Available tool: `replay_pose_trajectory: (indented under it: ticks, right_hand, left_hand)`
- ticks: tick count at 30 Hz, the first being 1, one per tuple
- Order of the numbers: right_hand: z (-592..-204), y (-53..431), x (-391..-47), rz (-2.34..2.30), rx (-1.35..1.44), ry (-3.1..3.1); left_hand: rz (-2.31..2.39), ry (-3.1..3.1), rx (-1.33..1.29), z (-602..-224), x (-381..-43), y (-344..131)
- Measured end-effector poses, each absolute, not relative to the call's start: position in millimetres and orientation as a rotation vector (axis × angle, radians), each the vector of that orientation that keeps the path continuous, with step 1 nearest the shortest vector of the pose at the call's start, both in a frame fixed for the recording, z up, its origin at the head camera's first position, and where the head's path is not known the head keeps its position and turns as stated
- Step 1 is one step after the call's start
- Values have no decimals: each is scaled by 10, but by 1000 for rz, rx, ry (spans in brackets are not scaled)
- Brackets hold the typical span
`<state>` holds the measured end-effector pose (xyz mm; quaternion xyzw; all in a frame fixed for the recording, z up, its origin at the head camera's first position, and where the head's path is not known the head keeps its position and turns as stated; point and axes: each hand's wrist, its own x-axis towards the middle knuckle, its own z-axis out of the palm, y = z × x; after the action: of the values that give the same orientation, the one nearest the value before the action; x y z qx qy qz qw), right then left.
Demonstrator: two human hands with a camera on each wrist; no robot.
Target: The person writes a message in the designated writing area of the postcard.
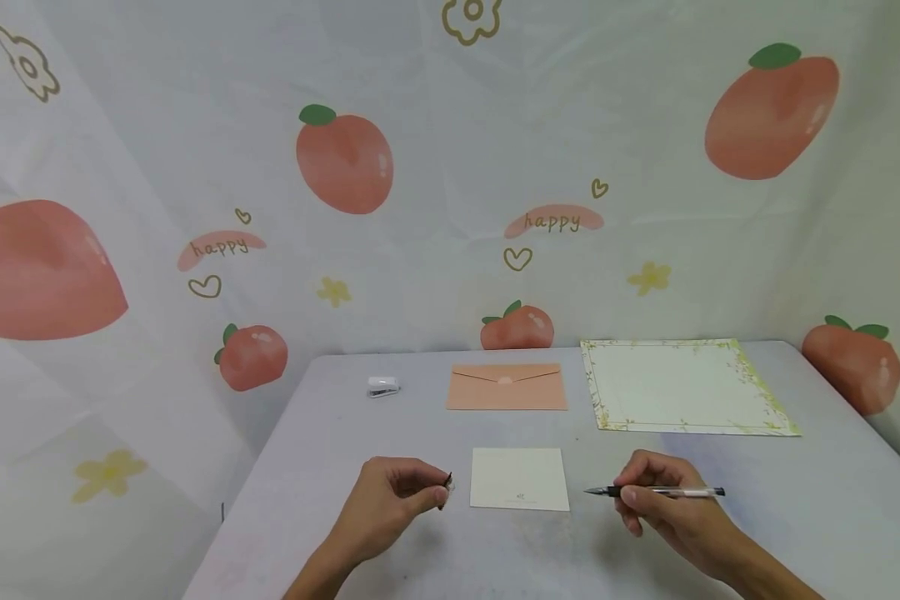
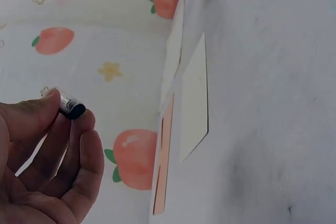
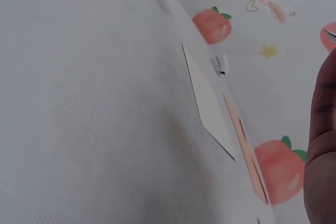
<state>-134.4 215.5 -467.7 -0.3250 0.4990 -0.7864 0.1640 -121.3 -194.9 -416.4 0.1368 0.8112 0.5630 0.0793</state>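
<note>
Between thumb and fingers, my left hand (image 1: 390,504) pinches a pen cap (image 2: 68,103), clear with a black end, just left of a small white card (image 1: 519,477). My right hand (image 1: 667,504) grips an uncapped pen (image 1: 692,492) with a clear barrel, to the right of the card. The pen's tip points left, toward the card, without touching it. Both hands are held above the table. In the right wrist view only an edge of the right hand (image 3: 323,145) shows, with the pen's tip (image 3: 329,34) beyond it.
Behind the card lies a closed peach envelope (image 1: 506,396). A small white stapler (image 1: 382,386) sits at the back left of the pale table (image 1: 330,433). At the back right is a large sheet (image 1: 682,387) with a flowered border. A fruit-print cloth (image 1: 420,275) hangs behind.
</note>
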Motion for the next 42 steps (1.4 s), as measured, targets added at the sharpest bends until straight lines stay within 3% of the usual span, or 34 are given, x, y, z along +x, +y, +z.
replay_pose_trajectory:
  ticks: [18,42]
  right_hand:
    - [-4680,2021,-1343,-2264,-914,1336]
    - [-4719,1987,-1338,-2243,-869,1342]
  left_hand:
    - [1595,2603,35,-4425,-1594,-2198]
    - [1224,2934,-103,-4648,-1773,-2220]
